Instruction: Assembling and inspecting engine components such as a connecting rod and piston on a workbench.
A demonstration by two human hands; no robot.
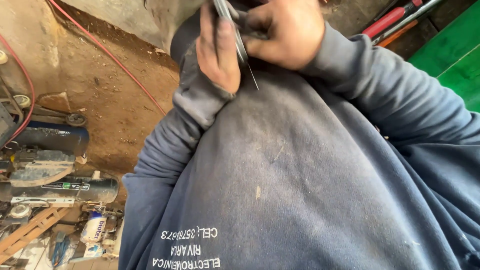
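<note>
Both hands meet at chest height, left hand and right hand pinching a thin grey metal strip between them; grip should hold firm, fingers off its edge.

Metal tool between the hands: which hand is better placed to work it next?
Probably the right hand: its fingers pinch the thin metal tool, while the left hand only lies alongside it, bracing.
</note>
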